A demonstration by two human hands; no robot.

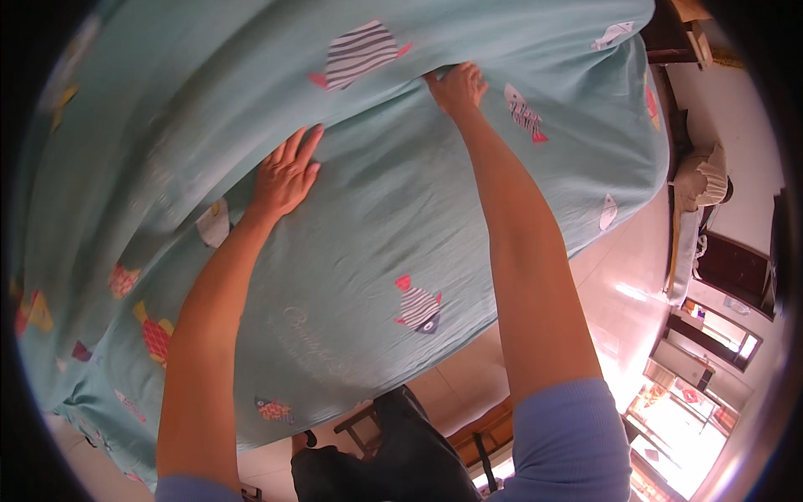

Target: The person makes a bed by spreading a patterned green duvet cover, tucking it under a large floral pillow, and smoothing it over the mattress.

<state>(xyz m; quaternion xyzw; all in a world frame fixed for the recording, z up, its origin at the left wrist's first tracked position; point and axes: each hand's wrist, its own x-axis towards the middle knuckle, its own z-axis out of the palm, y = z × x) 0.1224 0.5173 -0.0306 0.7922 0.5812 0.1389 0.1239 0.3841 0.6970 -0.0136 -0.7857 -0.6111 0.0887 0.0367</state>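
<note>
Teal cloth (376, 213) printed with colourful fish covers the large piece of furniture before me, probably a sofa. A long fold (370, 110) runs across it, between a lower flat part and a raised part (251, 69) beyond. My left hand (285, 172) rests palm down beside this fold, fingers spread and fingertips at the crease. Farther right, my right hand (458, 88) touches the cloth at a small dark gap in the fold. Its fingers are bent and its thumb stands apart; whether cloth is pinched there is hidden.
Pale floor tiles (618, 270) stretch along the right side. A grey-topped seat or bench (684, 251) with beige cloth (699, 176) on it stands by the wall. Below me are dark trousers (401, 445) and a wooden stool (357, 430). Bright light comes in at lower right.
</note>
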